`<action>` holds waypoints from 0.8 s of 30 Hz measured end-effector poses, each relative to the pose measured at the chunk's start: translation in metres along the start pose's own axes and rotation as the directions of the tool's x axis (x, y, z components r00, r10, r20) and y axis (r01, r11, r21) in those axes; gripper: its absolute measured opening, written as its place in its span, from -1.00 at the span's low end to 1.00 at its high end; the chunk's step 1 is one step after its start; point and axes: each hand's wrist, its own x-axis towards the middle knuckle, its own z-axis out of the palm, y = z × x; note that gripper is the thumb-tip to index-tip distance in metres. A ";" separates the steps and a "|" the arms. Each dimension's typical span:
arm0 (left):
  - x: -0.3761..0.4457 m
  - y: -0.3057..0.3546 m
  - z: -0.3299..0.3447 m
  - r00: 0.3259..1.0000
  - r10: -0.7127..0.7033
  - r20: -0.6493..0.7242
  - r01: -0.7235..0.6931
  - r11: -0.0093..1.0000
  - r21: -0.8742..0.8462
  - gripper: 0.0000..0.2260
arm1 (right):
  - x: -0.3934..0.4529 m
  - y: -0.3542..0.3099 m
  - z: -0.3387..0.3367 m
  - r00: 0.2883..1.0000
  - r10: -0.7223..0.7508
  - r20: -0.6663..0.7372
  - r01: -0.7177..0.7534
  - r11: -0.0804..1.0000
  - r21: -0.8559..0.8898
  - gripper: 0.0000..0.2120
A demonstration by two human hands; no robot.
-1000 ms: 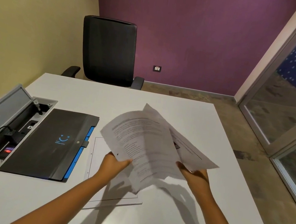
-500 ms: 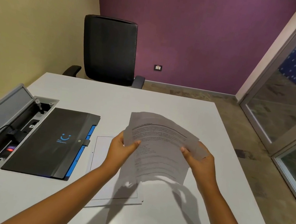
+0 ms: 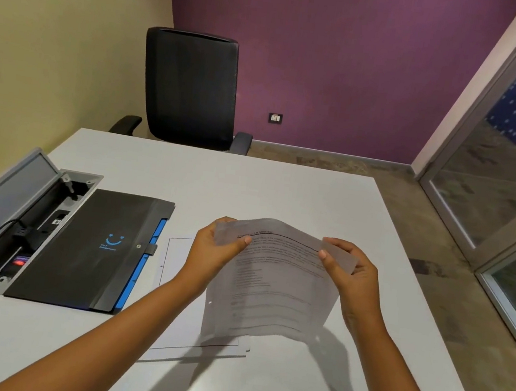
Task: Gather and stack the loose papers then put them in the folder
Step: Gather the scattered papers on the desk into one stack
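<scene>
I hold a small stack of printed papers [image 3: 274, 283] upright above the white table [image 3: 251, 188], its lower edge hanging just over the tabletop. My left hand [image 3: 213, 248] pinches the top left corner and my right hand [image 3: 351, 273] pinches the top right corner. Under the stack, more white sheets [image 3: 179, 283] lie flat on the table, partly hidden by my left arm and the held papers. The black folder [image 3: 92, 249] with a blue smile logo and blue edge lies closed to the left of them.
An open grey cable box [image 3: 7, 218] with plugs and wires is set into the table's left side, touching the folder. A black office chair [image 3: 192, 88] stands beyond the far edge. A glass door [image 3: 498, 181] is on the right.
The fanned, skewed sheets have been drawn together into one aligned stack. Both hands shifted up from the lower edges to the top corners, and the stack now hangs upright.
</scene>
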 end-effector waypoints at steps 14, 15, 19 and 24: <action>0.013 0.019 -0.008 0.999 0.005 -0.039 -0.010 0.993 -0.117 -0.91 | 0.006 0.001 -0.015 0.970 0.030 0.242 -0.036 0.999 0.021 -0.58; 0.015 0.021 -0.009 0.999 0.005 -0.052 -0.012 0.990 -0.139 -0.91 | 0.004 0.007 -0.015 0.958 0.083 0.275 -0.086 0.996 -0.003 -0.61; 0.021 0.026 -0.011 0.997 0.025 -0.067 -0.034 0.989 -0.141 -0.88 | -0.003 0.025 -0.008 0.964 0.205 0.168 -0.193 0.977 -0.089 -0.79; 0.024 0.010 -0.015 0.999 -0.054 0.002 0.054 0.991 -0.122 -0.84 | -0.003 0.020 0.000 0.992 0.126 -0.028 -0.126 0.992 0.016 -0.87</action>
